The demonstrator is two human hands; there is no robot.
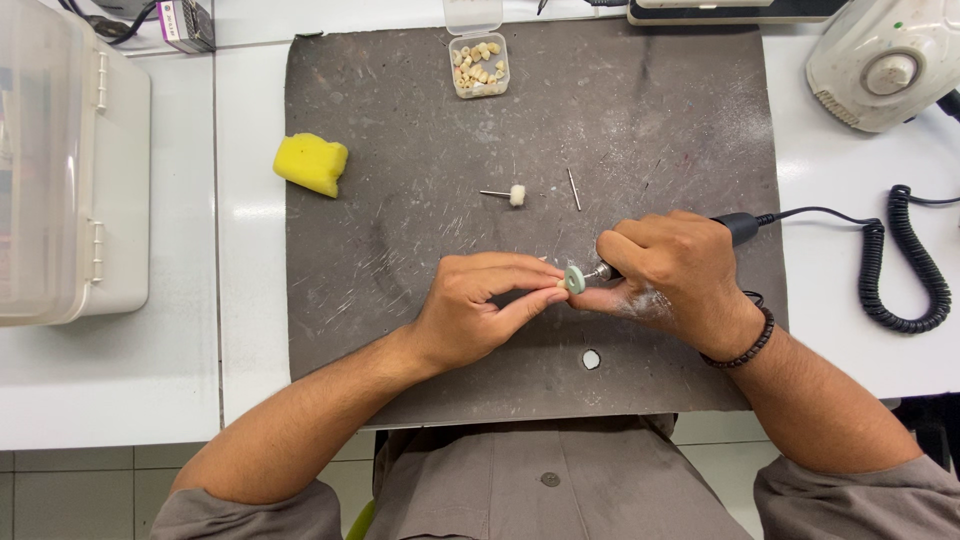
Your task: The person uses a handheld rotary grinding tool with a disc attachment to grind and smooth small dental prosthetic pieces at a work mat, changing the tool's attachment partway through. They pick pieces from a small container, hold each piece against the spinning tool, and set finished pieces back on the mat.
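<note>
Your right hand (672, 275) grips the tool (735, 227) tight, its green wheel (574, 279) touching a small piece pinched in your left hand (480, 305) over the mat (420, 230).

Yellow sponge (311, 163), pale-green disc (574, 279), dark grey scuffed mat (420, 250), blk coiled cord (900, 270).

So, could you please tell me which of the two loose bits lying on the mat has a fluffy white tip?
The left one, the felt-tipped bit; the plain metal pin to its right is a bare thin shaft.
</note>
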